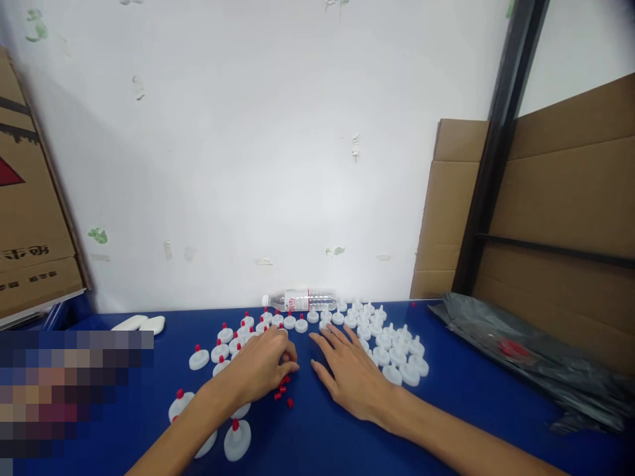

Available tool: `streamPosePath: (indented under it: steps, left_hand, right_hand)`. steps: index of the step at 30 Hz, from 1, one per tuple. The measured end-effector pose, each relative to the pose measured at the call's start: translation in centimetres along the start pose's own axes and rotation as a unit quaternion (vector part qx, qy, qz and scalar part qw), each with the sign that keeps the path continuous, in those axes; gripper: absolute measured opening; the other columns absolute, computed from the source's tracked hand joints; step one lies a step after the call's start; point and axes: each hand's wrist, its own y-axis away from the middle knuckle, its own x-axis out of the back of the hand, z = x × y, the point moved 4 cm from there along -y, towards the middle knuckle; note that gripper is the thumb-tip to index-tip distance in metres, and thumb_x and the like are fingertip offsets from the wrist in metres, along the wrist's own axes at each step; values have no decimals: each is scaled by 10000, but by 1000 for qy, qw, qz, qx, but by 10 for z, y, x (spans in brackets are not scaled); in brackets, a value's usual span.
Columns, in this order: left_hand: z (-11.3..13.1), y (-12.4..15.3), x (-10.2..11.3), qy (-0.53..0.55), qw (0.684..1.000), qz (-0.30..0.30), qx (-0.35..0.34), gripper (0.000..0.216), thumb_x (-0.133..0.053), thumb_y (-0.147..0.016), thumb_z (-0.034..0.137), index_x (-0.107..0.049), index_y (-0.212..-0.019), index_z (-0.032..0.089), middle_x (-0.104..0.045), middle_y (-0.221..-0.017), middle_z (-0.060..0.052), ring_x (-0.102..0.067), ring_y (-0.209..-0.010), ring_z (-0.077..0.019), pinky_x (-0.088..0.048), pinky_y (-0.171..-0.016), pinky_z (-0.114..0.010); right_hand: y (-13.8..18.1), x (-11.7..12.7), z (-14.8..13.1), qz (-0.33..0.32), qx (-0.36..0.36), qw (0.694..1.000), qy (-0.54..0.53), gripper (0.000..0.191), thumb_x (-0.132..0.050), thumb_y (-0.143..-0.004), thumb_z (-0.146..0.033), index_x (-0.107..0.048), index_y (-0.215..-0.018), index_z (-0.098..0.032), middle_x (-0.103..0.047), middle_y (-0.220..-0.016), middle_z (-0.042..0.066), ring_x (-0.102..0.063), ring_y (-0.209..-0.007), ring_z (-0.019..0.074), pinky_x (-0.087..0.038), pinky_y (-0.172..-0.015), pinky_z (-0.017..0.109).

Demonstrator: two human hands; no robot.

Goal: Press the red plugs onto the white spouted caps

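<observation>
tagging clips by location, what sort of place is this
Probably a workshop bench: many white spouted caps and loose red pieces lie on a blue tabletop, with cardboard at both sides.

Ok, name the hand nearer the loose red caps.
Left: the left hand is close beside the loose red caps; the right hand is farther off, to their right.

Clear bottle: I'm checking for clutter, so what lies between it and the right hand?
In the head view, several white spouted caps lie between the clear bottle and the right hand.
</observation>
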Motion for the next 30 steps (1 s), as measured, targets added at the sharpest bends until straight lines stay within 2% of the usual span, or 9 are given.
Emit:
streamPosePath:
  steps: [2,4,7,9,12,15,22,28,30]
  left_hand:
    - [0,-1,-3,1,1000,-6,7,66,-664,-869,242,-721,-837,242,-673,-909,-20,-616,-904,-214,-423,-742,-309]
    - [1,-1,-4,-2,1000,-9,4,76,-655,-868,211,-706,-818,236,-668,-895,-17,-612,-902,-210,-420,-739,-304]
    - [3,-1,-2,-6,1000,-9,3,69,-655,-866,219,-701,-816,230,-671,-891,-21,-607,-908,-214,-416,-722,-297]
    - [3,-1,-1,-8,1000,-10,9,55,-659,-859,226,-711,-844,237,-681,-893,-22,-610,-906,-218,-414,-714,-296]
    - [1,0,0,-7,1000,-11,18,86,-644,-855,207,-720,-857,246,-694,-895,-26,-621,-905,-222,-421,-723,-297]
    - [1,0,-2,-7,1000,-13,15,107,-626,-859,191,-721,-852,241,-701,-917,-33,-629,-911,-222,-430,-744,-300]
    - [2,-1,0,-31,1000,5,0,177,-538,-898,142,-691,-903,230,-690,-952,-49,-622,-953,-239,-437,-755,-316]
    - [-3,-3,3,-22,998,53,-30,215,-461,-948,138,-645,-1011,232,-662,-1045,-55,-591,-1048,-260,-462,-807,-351]
    - [-4,-4,2,-16,997,67,-41,224,-437,-967,151,-632,-1044,230,-648,-1070,-62,-590,-1054,-256,-469,-841,-365]
  right_hand:
    - [0,2,-1,8,-2,1000,3,453,-410,-1024,-362,-491,-1441,-203,-525,-1466,144,-414,-1412,307,-259,-1193,539]
    - [0,4,-1,17,-11,1000,8,446,-426,-1015,-350,-500,-1432,-210,-459,-1519,155,-385,-1430,321,-280,-1182,542]
    - [1,2,2,13,-26,1000,10,495,-417,-1022,-371,-428,-1495,-227,-291,-1617,160,-266,-1490,346,-277,-1180,552]
    - [1,-1,5,-2,-32,999,4,524,-400,-1031,-387,-365,-1534,-243,-248,-1634,150,-220,-1505,345,-271,-1183,551]
    - [0,-3,6,-19,-34,999,0,533,-390,-1035,-395,-336,-1548,-260,-253,-1633,144,-225,-1503,344,-271,-1182,556]
    - [0,1,3,-21,-35,999,9,508,-392,-1032,-374,-391,-1521,-235,-283,-1619,166,-275,-1485,356,-283,-1176,563]
    - [2,14,-8,26,-11,999,24,422,-461,-989,-258,-510,-1404,-201,-464,-1487,188,-404,-1410,346,-368,-1138,540]
    - [3,6,-1,7,-15,1000,12,504,-438,-1017,-337,-416,-1504,-208,-254,-1623,188,-265,-1487,366,-334,-1160,558]
    - [2,4,0,-8,-15,1000,10,512,-407,-1031,-359,-417,-1507,-171,-291,-1608,196,-288,-1479,358,-329,-1168,550]
